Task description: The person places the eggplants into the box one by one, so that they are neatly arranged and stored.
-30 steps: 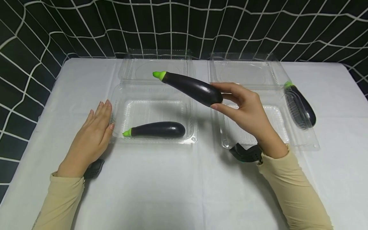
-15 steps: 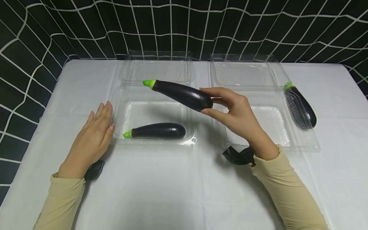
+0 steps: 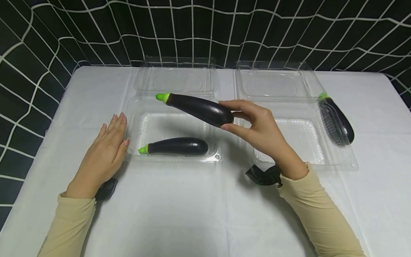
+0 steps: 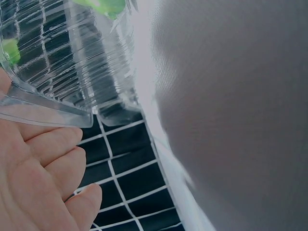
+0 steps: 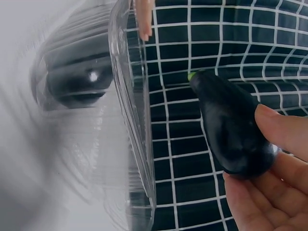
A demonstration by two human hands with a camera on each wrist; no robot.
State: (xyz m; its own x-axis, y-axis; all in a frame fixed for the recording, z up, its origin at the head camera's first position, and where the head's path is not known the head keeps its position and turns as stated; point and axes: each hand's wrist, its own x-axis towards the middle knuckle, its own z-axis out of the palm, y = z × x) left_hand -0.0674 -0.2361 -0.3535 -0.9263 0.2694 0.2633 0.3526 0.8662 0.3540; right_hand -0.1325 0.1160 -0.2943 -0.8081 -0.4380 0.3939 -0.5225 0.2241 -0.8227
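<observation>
Between thumb and fingers, my right hand (image 3: pixel 253 125) pinches the fat end of a dark purple eggplant (image 3: pixel 197 108). Its green stem points left, and it hangs over the left clear plastic clamshell box (image 3: pixel 218 157). In that box a second eggplant (image 3: pixel 178 146) lies along the near side, stem to the left. My left hand (image 3: pixel 104 150) has straight fingers set against the box's left wall; the left wrist view shows the fingers (image 4: pixel 53 144) right at the plastic rim. The right wrist view shows the held eggplant (image 5: pixel 231 125) above the box rim (image 5: pixel 127 110).
A second clear clamshell box (image 3: pixel 295 142) stands open on the right. Another eggplant (image 3: pixel 341 119) lies by its right side, partly seen through the plastic. Both lids (image 3: pixel 176 78) lean back toward the dark backdrop with white grid lines (image 3: pixel 205 32). A white cloth (image 3: pixel 179 214) covers the table.
My right hand has carried the eggplant left and a little toward me, farther over the left box. My left hand stays in place at the box's side.
</observation>
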